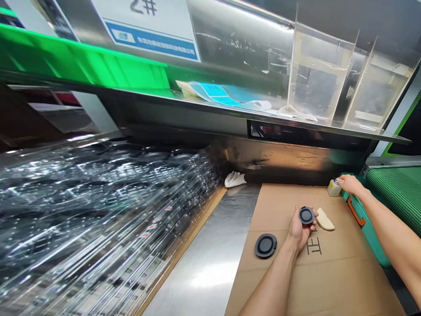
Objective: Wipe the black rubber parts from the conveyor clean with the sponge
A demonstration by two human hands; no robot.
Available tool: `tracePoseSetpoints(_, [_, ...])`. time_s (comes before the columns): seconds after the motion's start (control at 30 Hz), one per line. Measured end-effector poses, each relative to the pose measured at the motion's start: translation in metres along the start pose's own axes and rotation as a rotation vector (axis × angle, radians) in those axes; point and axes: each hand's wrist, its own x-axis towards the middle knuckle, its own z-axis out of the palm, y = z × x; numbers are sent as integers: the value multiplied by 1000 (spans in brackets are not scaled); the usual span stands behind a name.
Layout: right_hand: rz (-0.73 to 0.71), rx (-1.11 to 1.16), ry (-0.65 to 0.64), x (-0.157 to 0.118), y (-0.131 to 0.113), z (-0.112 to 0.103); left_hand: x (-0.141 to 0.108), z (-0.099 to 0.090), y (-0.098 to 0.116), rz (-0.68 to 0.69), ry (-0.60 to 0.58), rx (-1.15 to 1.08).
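My left hand (300, 229) is closed around a small round dark grey lid (307, 215), its ringed face turned up, above the cardboard sheet (342, 276). A second dark round lid (265, 245), with a small tab at its side, lies on the cardboard left of my left forearm. Just right of my left hand rests a cream half-round pad (325, 220). At the cardboard's far edge, my right hand (351, 183) has its fingers pressed together at the top of a small white bottle (334, 188) with a yellow label. Anything between those fingertips is hidden.
Stacked clear plastic trays (108, 210) fill the left side. A white glove (235, 179) lies at the back of the metal table (217, 254). On the right are a teal case (370, 237) with an orange handle and a green conveyor belt (399, 188). A metal shelf (230, 105) overhangs.
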Motion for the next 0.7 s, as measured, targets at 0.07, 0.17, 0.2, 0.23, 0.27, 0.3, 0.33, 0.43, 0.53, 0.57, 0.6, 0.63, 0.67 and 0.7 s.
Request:
tracePoseSetpoints(0.07, [4,31,57,-9,-9,-5,0,-1,1,4,-4,-6])
tracePoseSetpoints(0.17, [-82,266,220,-43,-29,-2,0,-1,3,11,-2,-28])
tracePoseSetpoints(0.2, [-135,373,253,-61,-37,4,0,-1,3,13,3,-39])
tracePoseSetpoints(0.23, [-195,458,262,-80,-45,13,0,-1,4,13,9,-50])
tracePoseSetpoints(0.27, [-254,517,253,-100,-53,24,0,-1,5,12,12,-62])
tracePoseSetpoints(0.3, [-309,565,226,-119,-60,37,0,-1,6,12,13,-76])
tracePoseSetpoints(0.33, [-353,606,192,-136,-66,50,-1,0,6,13,18,-90])
tracePoseSetpoints(0.43, [-472,628,135,-170,-78,89,-2,2,6,30,45,-110])
tracePoseSetpoints(0.53, [-518,568,174,-180,-83,116,-3,4,5,27,66,-70])
tracePoseSetpoints(0.57, [-530,559,181,-181,-84,121,-3,5,5,21,76,-56])
tracePoseSetpoints(0.6, [-547,557,180,-181,-85,125,-3,5,4,15,92,-48])
tracePoseSetpoints(0.63, [-567,558,172,-181,-86,127,-3,5,4,14,109,-49])
tracePoseSetpoints(0.67, [-579,552,165,-181,-86,129,-3,5,4,15,119,-55])
tracePoseSetpoints(0.7, [-575,534,167,-181,-87,129,-3,5,4,19,120,-62])
